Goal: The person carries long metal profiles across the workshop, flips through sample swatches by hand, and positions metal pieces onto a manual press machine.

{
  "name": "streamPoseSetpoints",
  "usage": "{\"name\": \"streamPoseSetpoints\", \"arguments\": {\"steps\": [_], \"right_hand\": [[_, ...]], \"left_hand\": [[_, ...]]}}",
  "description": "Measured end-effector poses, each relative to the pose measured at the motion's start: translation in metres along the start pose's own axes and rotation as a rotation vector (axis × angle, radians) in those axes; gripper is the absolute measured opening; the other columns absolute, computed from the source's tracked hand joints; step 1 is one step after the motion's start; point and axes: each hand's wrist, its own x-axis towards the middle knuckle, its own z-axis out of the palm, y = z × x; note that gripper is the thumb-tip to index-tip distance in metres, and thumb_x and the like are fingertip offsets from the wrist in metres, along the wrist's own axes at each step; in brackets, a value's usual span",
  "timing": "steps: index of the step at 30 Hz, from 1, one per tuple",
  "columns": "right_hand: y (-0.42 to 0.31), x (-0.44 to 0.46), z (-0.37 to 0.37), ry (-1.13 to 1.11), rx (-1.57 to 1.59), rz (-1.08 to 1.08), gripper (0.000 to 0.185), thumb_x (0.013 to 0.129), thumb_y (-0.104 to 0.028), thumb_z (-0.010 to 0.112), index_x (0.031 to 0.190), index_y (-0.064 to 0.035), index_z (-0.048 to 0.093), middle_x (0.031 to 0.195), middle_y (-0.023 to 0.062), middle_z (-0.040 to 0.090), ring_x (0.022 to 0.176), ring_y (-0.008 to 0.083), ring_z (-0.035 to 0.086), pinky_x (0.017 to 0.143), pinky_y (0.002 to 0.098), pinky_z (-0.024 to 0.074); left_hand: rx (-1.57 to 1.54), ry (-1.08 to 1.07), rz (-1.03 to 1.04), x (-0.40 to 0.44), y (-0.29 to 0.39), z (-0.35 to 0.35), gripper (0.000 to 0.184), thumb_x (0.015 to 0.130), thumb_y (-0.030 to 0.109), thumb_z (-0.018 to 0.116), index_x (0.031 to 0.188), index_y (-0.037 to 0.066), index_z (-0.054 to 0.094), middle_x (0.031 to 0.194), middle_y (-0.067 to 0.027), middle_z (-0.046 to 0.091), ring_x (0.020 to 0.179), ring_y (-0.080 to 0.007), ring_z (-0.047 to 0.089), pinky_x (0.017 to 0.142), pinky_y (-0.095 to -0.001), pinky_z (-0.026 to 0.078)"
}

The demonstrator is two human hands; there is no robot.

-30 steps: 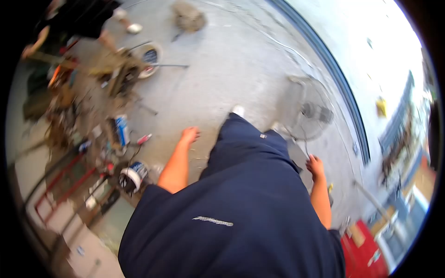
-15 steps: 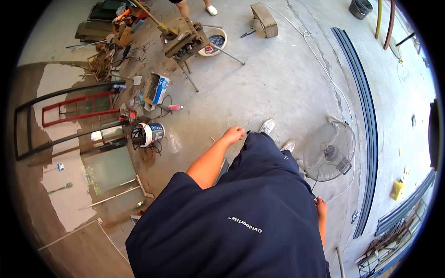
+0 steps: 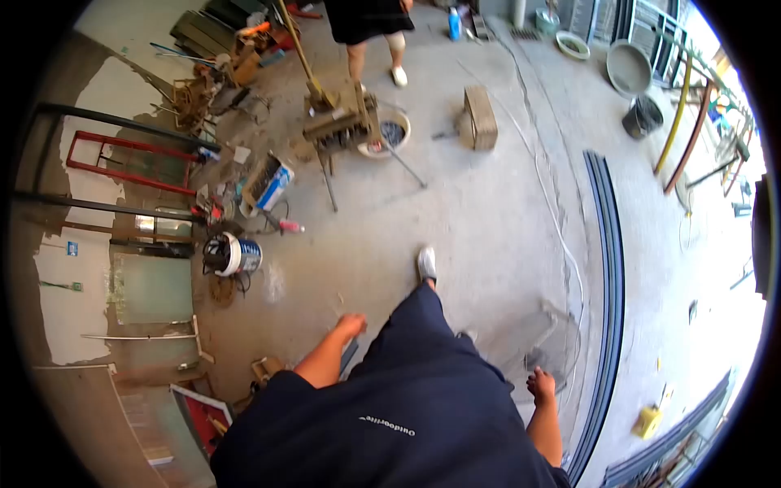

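Observation:
My left hand point(image 3: 351, 326) hangs in front of my left hip, its fingers curled in, and nothing shows in it. My right hand point(image 3: 540, 384) is low at my right side, loosely bent with fingers a little apart and nothing in it. Beside the right hand stands a round wire-cage floor fan point(image 3: 537, 350), see-through against the floor. My shoe point(image 3: 427, 262) is set forward on the concrete. Ahead stands a metal machine on thin legs point(image 3: 338, 126), with a long lever; a round basin point(image 3: 394, 134) of dark material sits behind it.
A person in dark clothing point(image 3: 366, 20) stands beyond the machine. A wooden stool point(image 3: 481, 118) is right of it. At left are a white bucket point(image 3: 242, 255), an open carton point(image 3: 268, 185) and a red frame point(image 3: 122, 160). Long dark metal profiles point(image 3: 606, 285) and a cable point(image 3: 541, 183) run along the right.
I have stepped forward and the view has tilted up, showing more of the other person and the back of the room. My right arm has swung forward; my left hand sits lower in view.

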Motion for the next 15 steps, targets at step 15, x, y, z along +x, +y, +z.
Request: {"name": "streamPoseSetpoints", "arguments": {"steps": [15], "right_hand": [[-0.296,0.106,0.278,-0.176,-0.455,-0.15,0.043,0.103,-0.036,0.061,0.13,-0.0027,0.06,0.1,0.0111,0.069,0.077,0.0218,0.068,0.065,0.0354,0.0554]], "left_hand": [[0.374,0.272,0.99,-0.029,0.633,-0.101,0.057,0.103,0.034,0.062,0.157,0.022,0.046,0.109,-0.0095,0.073,0.102,-0.0231,0.069,0.092,-0.0396,0.055]]}}
